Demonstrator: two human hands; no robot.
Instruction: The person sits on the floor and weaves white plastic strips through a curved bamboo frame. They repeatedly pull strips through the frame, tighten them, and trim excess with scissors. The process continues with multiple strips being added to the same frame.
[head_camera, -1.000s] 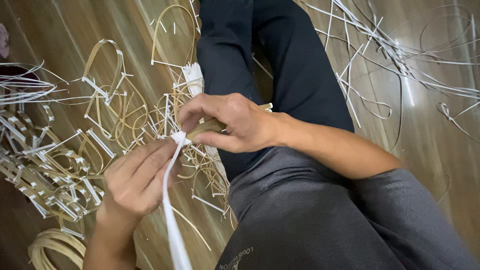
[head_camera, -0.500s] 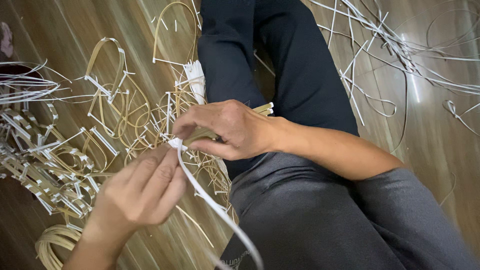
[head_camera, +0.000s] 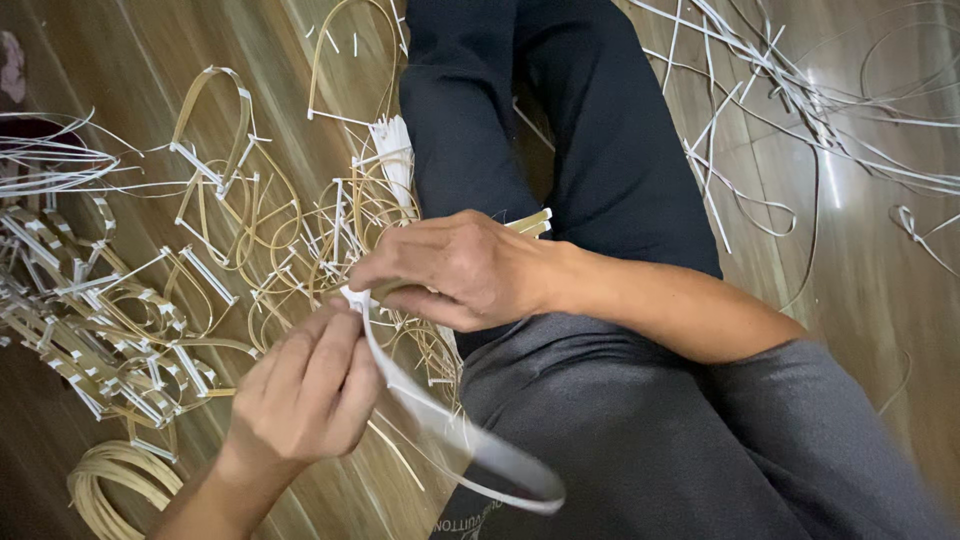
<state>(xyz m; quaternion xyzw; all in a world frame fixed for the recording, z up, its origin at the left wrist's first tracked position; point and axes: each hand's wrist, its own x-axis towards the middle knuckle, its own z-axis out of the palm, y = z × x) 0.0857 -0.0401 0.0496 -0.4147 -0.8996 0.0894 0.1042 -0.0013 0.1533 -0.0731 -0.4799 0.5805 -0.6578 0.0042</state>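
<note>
Most of the view is a glossy brown wooden plank floor (head_camera: 880, 300), on which the person sits with dark trousers (head_camera: 560, 130) stretched forward and a grey shirt (head_camera: 700, 450) filling the lower right. Many bent pale-yellow cane loops tied with white tape (head_camera: 130, 340) lie heaped across the floor on the left, and a loose tangle of thin white strips (head_camera: 790, 90) spreads over the boards at upper right. A small flat coil of tan cane (head_camera: 105, 480) lies at the lower left edge.

The right hand (head_camera: 460, 270) is closed around a short bundle of tan cane splints (head_camera: 530, 222), whose cut ends stick out past the knuckles above the lap. The left hand (head_camera: 305, 390), just below it, pinches between thumb and fingers a long flat white tape strip (head_camera: 450, 440) where it meets the bundle's near end; the strip curves down over the shirt, blurred, so its far end is probably loose.
</note>
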